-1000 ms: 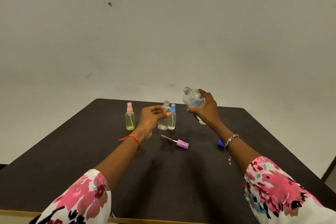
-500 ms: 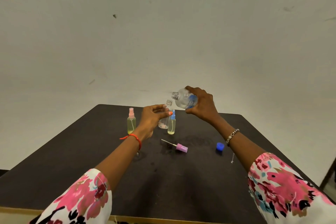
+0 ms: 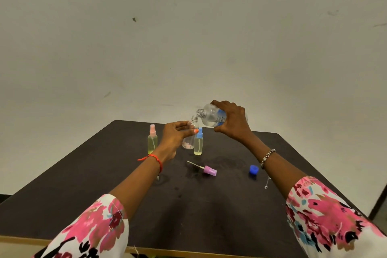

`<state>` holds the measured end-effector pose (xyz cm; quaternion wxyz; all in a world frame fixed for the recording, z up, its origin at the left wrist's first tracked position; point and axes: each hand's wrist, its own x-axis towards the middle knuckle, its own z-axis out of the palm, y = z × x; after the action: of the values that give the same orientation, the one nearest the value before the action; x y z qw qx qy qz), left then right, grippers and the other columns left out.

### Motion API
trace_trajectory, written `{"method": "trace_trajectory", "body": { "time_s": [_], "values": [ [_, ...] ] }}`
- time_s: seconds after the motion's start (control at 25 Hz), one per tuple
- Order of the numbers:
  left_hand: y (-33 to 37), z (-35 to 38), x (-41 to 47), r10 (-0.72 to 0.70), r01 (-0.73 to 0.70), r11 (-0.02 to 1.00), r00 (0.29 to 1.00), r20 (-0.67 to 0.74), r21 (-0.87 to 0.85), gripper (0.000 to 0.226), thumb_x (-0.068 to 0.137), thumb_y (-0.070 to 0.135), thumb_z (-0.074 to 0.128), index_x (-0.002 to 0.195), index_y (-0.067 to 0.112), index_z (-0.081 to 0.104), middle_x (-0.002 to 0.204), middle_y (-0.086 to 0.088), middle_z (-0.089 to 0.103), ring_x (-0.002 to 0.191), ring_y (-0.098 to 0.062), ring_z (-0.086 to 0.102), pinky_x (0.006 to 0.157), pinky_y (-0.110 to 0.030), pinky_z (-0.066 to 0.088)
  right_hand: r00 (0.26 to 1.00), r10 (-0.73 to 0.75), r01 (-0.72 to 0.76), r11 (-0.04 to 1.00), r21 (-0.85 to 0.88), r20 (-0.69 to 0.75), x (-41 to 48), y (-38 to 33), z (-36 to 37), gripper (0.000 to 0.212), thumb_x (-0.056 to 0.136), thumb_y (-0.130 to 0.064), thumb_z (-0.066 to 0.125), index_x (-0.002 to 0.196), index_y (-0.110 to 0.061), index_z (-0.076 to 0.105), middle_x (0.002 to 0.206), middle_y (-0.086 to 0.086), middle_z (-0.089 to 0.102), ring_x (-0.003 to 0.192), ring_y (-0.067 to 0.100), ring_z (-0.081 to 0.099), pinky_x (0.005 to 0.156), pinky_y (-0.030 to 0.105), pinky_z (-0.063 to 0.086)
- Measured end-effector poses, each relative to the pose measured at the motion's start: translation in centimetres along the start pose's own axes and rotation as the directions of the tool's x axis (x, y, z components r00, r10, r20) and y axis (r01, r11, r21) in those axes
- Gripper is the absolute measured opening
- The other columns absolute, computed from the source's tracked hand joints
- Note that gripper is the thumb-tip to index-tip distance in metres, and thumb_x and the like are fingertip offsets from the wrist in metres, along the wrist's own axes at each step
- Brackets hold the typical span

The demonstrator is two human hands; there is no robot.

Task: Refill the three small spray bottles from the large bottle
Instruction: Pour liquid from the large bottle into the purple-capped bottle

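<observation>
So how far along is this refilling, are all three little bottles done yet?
Two look done: the pink-capped bottle and blue-capped bottle stand capped with yellowish liquid. The third, the open small bottle, is held by the left hand while the right hand tips the large bottle toward it. Left: pouring, then refitting the purple sprayer and blue cap.

large bottle rear hidden by right hand, sleeves cut by bottom edge
</observation>
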<state>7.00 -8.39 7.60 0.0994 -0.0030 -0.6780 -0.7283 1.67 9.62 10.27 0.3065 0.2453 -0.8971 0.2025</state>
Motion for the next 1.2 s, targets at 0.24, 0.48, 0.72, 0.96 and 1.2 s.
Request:
{"method": "trace_trajectory", "body": {
  "time_s": [0.24,0.48,0.72,0.96,1.2],
  "values": [
    [0.01,0.09,-0.27,-0.013,0.013,1.000,1.000,0.003,0.009,0.045,0.071,0.002,0.072,0.114,0.002,0.059,0.112,-0.015,0.066,0.094,-0.019,0.061,0.096,-0.045,0.049,1.000,-0.016,0.016,1.000,-0.015,0.000,-0.06,0.19,0.13,0.070,0.060,-0.030,0.067,0.127,-0.018,0.049,0.120,0.010,0.059,0.108,0.030,0.053,0.095,0.044,0.031],
    [0.13,0.19,-0.55,-0.003,0.003,1.000,1.000,0.010,0.007,0.044,0.072,0.001,0.072,0.113,0.002,0.059,0.112,-0.015,0.066,0.091,-0.018,0.061,0.090,-0.038,0.050,0.999,-0.034,0.034,0.999,-0.028,-0.012,0.00,0.25,-0.11,0.068,0.063,-0.022,0.073,0.127,-0.018,0.049,0.121,0.009,0.059,0.110,0.029,0.051,0.097,0.045,0.029],
    [0.17,0.27,-0.86,-0.004,0.004,1.000,1.000,0.017,0.003,0.044,0.072,0.000,0.072,0.114,0.001,0.059,0.112,-0.016,0.066,0.090,-0.017,0.061,0.085,-0.033,0.050,0.998,-0.056,0.056,0.998,-0.039,-0.022,-0.11,0.30,-0.32,0.068,0.063,-0.020,0.074,0.126,-0.018,0.050,0.120,0.009,0.059,0.111,0.030,0.051,0.099,0.049,0.029],
    [0.19,0.32,-0.90,0.004,-0.004,1.000,1.000,0.015,0.006,0.044,0.071,0.000,0.072,0.114,0.001,0.059,0.113,-0.017,0.065,0.092,-0.017,0.061,0.086,-0.035,0.051,0.998,-0.061,0.060,0.995,-0.075,-0.022,-0.02,0.15,-0.57,0.067,0.062,-0.018,0.074,0.124,-0.020,0.050,0.120,0.006,0.059,0.111,0.029,0.051,0.098,0.047,0.028],
    [0.21,0.43,-0.79,0.003,-0.003,1.000,1.000,0.012,0.012,0.045,0.072,0.001,0.072,0.115,0.002,0.059,0.114,-0.015,0.065,0.095,-0.018,0.060,0.090,-0.039,0.051,0.997,-0.070,0.068,0.995,-0.076,-0.026,-0.07,0.22,-0.67,0.068,0.062,-0.017,0.075,0.125,-0.020,0.050,0.121,0.008,0.059,0.111,0.030,0.051,0.098,0.047,0.028]
  ]
}}
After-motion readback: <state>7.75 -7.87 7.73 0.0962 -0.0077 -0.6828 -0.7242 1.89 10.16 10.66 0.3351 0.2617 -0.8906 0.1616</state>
